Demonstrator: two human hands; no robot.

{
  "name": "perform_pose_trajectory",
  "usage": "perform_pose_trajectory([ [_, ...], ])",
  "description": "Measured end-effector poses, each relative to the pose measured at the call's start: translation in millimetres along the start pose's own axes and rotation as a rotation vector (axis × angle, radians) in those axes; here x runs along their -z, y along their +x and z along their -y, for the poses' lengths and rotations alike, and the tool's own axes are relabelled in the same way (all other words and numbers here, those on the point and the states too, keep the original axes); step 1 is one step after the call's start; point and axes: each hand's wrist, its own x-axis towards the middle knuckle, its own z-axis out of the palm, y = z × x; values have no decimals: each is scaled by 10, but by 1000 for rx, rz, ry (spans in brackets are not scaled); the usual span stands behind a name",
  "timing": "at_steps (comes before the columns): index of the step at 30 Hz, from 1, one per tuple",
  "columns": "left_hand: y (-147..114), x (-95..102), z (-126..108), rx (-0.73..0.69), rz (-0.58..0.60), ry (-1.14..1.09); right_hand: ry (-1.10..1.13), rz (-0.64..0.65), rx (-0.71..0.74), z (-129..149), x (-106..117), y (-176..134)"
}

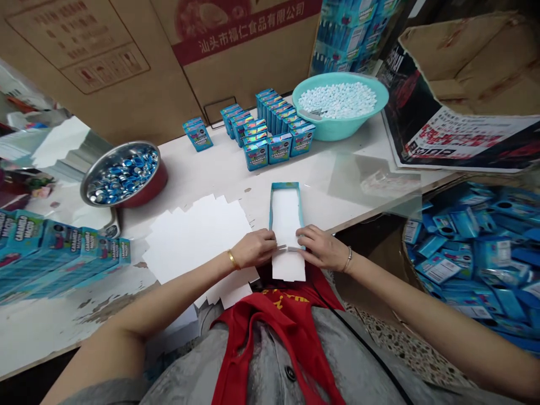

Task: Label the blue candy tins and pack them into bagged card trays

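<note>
An open long carton (286,209), white inside with blue side walls, lies at the table's front edge in front of my body. Its near white flap hangs over toward my lap. My left hand (259,247) grips the carton's left side, fingers bent around a small white tab. On the opposite side my right hand (321,246) pinches the right wall and its small tab, thumb below and fingers above. The two tabs almost meet across the carton's width. Left of the carton, flat white card blanks (198,233) lie spread in an overlapping pile.
Small blue boxes (279,148) stand in rows behind the carton. A turquoise basin (341,126) holds pale pellets; a metal bowl (143,188) holds shiny blue-and-silver pieces. Stacked blue cartons (63,247) stand at left. Many blue boxes (472,253) fill a container at right, below a torn cardboard box (459,132).
</note>
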Motion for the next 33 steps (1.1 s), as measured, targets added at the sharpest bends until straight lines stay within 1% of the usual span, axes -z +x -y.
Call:
perform_pose_trajectory([
  [3,67,-51,-43,102,-83,-11,1,-92,-11,-61,-105,-51],
  [5,96,-76,-55,122,-117,-25,-6,-152,-10,-101,-185,-107],
  [7,114,-103,-76,120,-135,-36,-15,-183,11,-129,-229,-180],
  [9,131,-138,-115,161,-166,-56,-6,-156,44,-138,-219,-260],
  [12,160,-193,-185,290,-240,-142,17,-26,59,-130,-141,-366],
  [14,166,-210,-203,356,-269,-210,21,25,46,-122,-106,-403],
  [15,161,-209,-199,367,-270,-244,26,21,37,-118,-104,-407],
  [17,137,-192,-173,342,-250,-313,64,-32,14,-105,-132,-381],
  [19,110,-169,-149,277,-220,-369,134,-111,-50,-78,-181,-312],
  [21,110,-158,-155,270,-223,-393,205,-194,-163,-36,-227,-217],
  [22,125,-159,-171,304,-238,-397,235,-240,-238,-13,-244,-168],
  [24,183,-169,-225,439,-283,-407,277,-343,-374,26,-272,-89],
  [26,253,-174,-286,585,-311,-429,271,-416,-429,40,-298,-57],
  [27,284,-170,-313,641,-311,-438,245,-418,-419,34,-314,-60],
  [29,319,-149,-356,699,-309,-429,153,-349,-363,5,-350,-92],
  [31,315,-115,-388,675,-318,-324,48,-264,-318,-29,-385,-125],
  [33,286,-83,-421,578,-306,-138,-34,-232,-296,-45,-403,-125],
])
